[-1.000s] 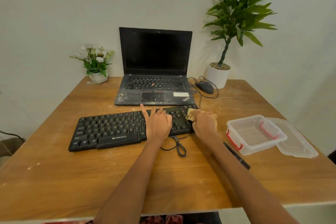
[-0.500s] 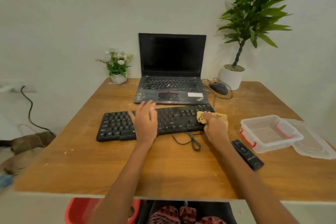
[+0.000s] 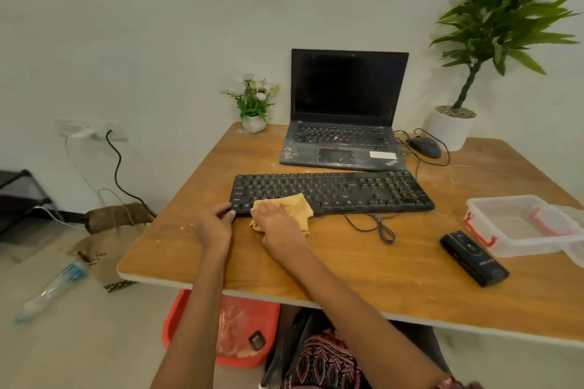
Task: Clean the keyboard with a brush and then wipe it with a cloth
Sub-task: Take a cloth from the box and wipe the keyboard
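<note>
Keyboard [image 3: 331,193] lying across wooden table [image 3: 363,262], left hand [image 3: 214,226] curled round its near-left corner, right hand [image 3: 278,224] pressing yellow cloth [image 3: 298,207] flat onto left keys, open laptop [image 3: 344,110] just behind

The desk [image 3: 363,265] has a wood-grain top with a low sheen, scuffed and flecked with pale specks, and a pale edge band. The keyboard [image 3: 347,191] is matt black plastic. The cloth [image 3: 298,207] is soft, crumpled yellow fabric. The laptop [image 3: 344,142] is dull black, its palm rest dusty and blotched, its screen dark and faintly glossy. The container [image 3: 518,224] is clear, slightly cloudy plastic with red clips. The mouse [image 3: 425,147] is smooth dark plastic. The black case [image 3: 474,257] looks semi-glossy. The plant pot [image 3: 448,131] is smooth and white.
</note>
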